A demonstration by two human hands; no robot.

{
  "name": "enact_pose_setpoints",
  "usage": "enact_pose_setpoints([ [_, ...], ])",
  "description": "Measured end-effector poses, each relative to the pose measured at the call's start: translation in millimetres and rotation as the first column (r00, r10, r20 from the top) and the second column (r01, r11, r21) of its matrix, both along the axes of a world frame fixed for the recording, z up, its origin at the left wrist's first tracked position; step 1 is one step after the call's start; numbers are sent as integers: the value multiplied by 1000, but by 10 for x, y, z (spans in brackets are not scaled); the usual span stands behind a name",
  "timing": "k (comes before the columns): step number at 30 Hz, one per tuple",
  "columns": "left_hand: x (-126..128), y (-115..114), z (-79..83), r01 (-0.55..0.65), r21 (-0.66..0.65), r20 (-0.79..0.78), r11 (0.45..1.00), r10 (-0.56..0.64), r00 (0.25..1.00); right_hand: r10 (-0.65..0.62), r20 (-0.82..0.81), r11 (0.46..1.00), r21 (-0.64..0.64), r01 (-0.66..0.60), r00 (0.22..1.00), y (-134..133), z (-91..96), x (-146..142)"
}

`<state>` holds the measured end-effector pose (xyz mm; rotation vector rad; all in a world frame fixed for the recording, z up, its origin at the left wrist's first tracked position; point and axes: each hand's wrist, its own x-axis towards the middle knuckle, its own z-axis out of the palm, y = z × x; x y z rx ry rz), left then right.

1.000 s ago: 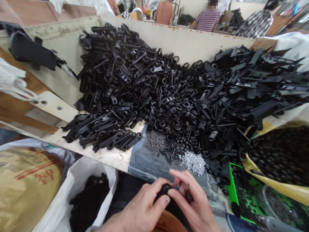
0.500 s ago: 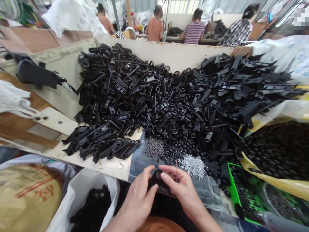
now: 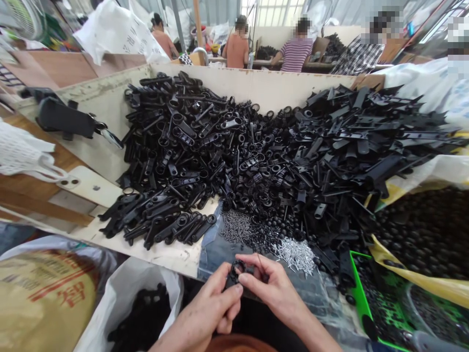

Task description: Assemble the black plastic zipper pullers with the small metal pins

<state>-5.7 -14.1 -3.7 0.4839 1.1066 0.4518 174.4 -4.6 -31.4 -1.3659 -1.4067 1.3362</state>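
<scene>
Down at the near edge of the head view, the left hand and right hand meet, fingers pinched together on a small black plastic ring-ended part. Just beyond them lie a little heap of silver metal pins and, to its left, dark screws. Farther off, a huge pile of black plastic parts fills the pale wooden workbench.

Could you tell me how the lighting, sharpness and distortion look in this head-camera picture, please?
Head view: even, soft daylight, bright windows at the top nearly blown out; the heap of black parts loses detail in its darkest areas; wide-angle bending curves the bin wall and stretches the corners; both hands, left and right, and the small black ring part they hold are fairly sharp.
</scene>
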Motion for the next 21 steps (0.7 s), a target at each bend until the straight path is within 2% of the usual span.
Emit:
enact_pose_setpoints([
  [4,-2,24,63,-10,-24,6,1000,10,1000,26,-26,999,25,-26,999,-12,-44,24],
  [9,8,24,124,28,-40,14,999,-27,1000,85,-12,996,-19,-85,996,-24,-21,73],
  [14,-16,-31,7,53,-28,80,998,-51,995,117,17,992,-46,-117,993,-51,27,106],
  [18,-37,-97,-100,117,-25,127,993,-113,985,135,-6,989,-61,-135,991,-111,10,78],
  [21,-33,-74,-104,160,28,76,987,-161,984,103,13,994,-24,-103,995,-133,11,53],
])
